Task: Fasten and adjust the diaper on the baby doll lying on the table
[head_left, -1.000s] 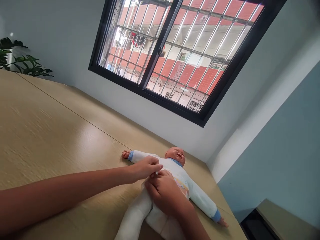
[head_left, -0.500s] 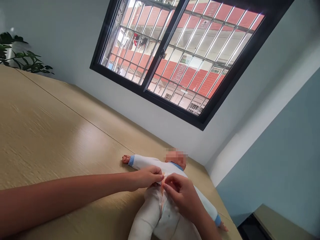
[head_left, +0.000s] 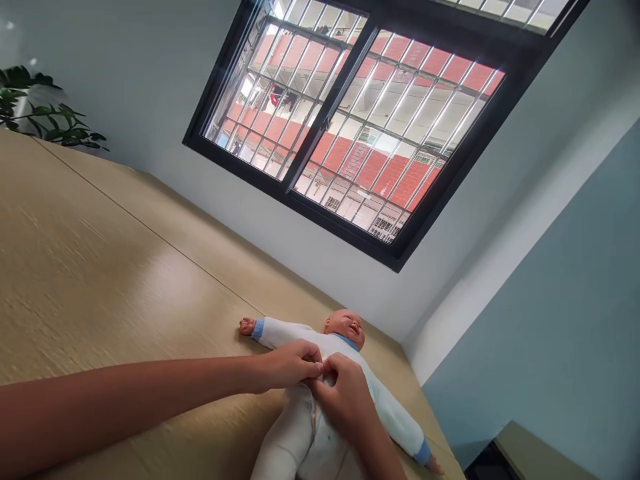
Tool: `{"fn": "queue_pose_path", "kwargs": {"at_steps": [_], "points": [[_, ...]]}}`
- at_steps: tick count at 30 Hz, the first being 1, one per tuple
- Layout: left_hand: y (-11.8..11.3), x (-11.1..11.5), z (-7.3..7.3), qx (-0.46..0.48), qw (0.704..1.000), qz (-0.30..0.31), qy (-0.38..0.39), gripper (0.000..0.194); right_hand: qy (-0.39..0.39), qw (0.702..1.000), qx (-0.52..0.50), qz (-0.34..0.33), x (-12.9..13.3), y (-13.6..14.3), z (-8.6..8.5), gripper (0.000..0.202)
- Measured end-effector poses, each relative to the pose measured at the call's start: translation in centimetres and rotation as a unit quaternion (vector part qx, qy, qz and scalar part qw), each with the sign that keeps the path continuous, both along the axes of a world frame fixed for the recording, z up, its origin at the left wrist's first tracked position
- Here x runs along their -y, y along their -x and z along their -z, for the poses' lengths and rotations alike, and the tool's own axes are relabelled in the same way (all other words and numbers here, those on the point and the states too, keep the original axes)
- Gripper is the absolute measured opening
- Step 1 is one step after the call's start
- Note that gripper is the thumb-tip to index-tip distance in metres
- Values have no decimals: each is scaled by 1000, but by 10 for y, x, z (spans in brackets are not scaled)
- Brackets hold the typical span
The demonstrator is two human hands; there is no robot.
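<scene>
A baby doll (head_left: pixel 345 328) lies on its back, arms spread wide. It wears a white romper (head_left: pixel 287 433) with blue cuffs and a blue collar. At the romper's front opening, my left hand (head_left: pixel 295 363) pinches the fabric edge between thumb and finger. My right hand (head_left: pixel 345 393) is closed in a pinch right beside it, on the other edge, and the fingertips of both hands almost touch. Whatever fastener sits between the fingers is hidden. Below them, the front seam runs down between the doll's legs.
The doll rests on a wooden table (head_left: pixel 125 287) that ends at the wall. A barred window (head_left: pixel 320 133) with a dark frame is above. Green plant leaves (head_left: pixel 60 123) show at far left, and a lower piece of furniture (head_left: pixel 535 453) stands beyond the right edge.
My right hand has moved left and slightly up, meeting the left at the opening. The gap that showed orange there is now mostly covered. The camera view has tilted slightly.
</scene>
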State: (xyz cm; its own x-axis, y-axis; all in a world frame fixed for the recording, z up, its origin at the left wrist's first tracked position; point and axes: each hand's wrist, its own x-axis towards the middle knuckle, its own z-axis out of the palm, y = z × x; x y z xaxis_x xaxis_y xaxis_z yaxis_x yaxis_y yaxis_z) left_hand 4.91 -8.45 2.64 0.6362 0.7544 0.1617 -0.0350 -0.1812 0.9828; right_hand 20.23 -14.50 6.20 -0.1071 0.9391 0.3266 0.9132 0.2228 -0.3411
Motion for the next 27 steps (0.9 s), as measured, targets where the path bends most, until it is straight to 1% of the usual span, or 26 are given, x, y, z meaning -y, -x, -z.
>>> {"fn": "queue_pose_path", "kwargs": {"at_steps": [3, 5, 10, 12, 16, 20, 22, 27], "points": [[1, -3, -1, -8, 999, 47, -8, 19, 4, 1000, -3, -6, -1, 0, 0, 24], [2, -4, -2, -15, 998, 55, -16, 22, 9, 1000, -7, -12, -2, -2, -1, 24], [2, -1, -5, -38, 994, 16, -97, 26, 27, 999, -16, -29, -4, -9, -4, 18], [2, 1, -5, -41, 992, 10, -117, 29, 36, 999, -13, -37, -5, -12, -6, 18], [4, 2, -2, -33, 993, 17, -110, 35, 43, 998, -7, -35, -7, -15, -7, 20], [5, 0, 4, -32, 994, 30, -96, 40, 45, 998, -4, -39, -9, -15, -7, 26], [4, 0, 7, -48, 993, 18, -107, 43, 45, 998, 1, -36, -9, -15, -8, 28], [2, -1, 12, -87, 980, -54, -173, 50, 30, 999, 9, -26, -9, -13, -7, 26]]}}
